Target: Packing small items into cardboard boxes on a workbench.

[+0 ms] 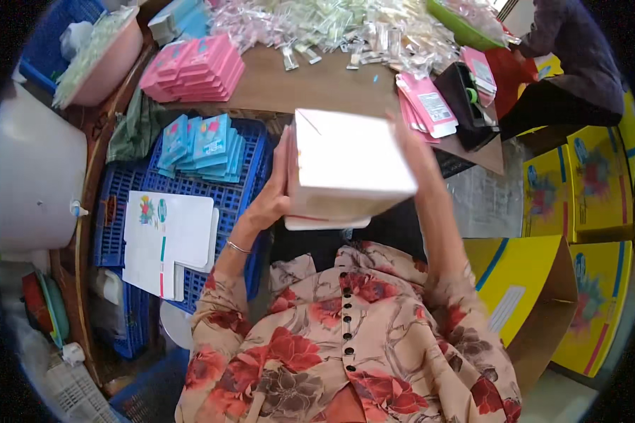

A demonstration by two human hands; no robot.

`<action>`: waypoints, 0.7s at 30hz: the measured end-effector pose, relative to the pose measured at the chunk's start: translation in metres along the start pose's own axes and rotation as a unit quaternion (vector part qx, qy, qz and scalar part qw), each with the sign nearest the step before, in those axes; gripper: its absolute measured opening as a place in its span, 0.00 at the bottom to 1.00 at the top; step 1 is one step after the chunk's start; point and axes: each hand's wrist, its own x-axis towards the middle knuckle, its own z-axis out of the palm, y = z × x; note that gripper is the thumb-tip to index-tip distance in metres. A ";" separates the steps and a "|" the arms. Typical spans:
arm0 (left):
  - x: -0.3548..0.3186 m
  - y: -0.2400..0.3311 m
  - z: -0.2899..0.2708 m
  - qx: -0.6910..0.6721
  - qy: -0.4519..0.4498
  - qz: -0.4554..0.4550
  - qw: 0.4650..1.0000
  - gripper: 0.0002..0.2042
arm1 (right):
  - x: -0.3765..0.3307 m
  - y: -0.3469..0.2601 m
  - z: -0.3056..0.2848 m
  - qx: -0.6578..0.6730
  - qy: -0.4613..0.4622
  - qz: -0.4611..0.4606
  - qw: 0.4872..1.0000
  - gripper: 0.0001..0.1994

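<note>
Holding a white box (353, 151) up between both hands, in front of a floral shirt (289, 345); probably squaring or checking its formed walls at this step, judging by the two-sided hold; calling next, most likely, for even pressure on opposite faces and a careful turn without denting any edge; facing a broad brown table (282, 92); having an open yellow carton (515, 271) just beside the right sleeve, blue crates (255, 151) on the left, and, lying on those, flat white cartons (169, 229) and smaller light-blue packs (212, 141); gripping the box's left side with the left hand (271, 197), pressing its fingers close together there; supporting the opposite side with the right hand (410, 144), blurring; not being able to tell the spread of its fingers; wearing a thin bracelet (238, 247) on the left wrist.
</note>
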 end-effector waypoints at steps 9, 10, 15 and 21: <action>0.130 0.013 -0.017 -0.293 0.086 -0.132 0.943 0.35 | 0.122 -0.074 -0.006 0.159 -0.142 -0.002 0.977 0.41; 0.129 -0.006 -0.031 -0.237 0.106 -0.178 0.949 0.36 | 0.111 -0.069 0.024 0.106 -0.112 0.035 0.987 0.40; 0.150 -0.003 -0.018 -0.336 0.064 -0.175 0.923 0.40 | 0.121 -0.034 0.016 -0.040 -0.067 0.068 0.995 0.38; 0.188 -0.019 -0.038 -0.127 0.119 -0.260 0.950 0.43 | 0.125 -0.053 -0.032 -0.026 -0.060 0.080 0.995 0.29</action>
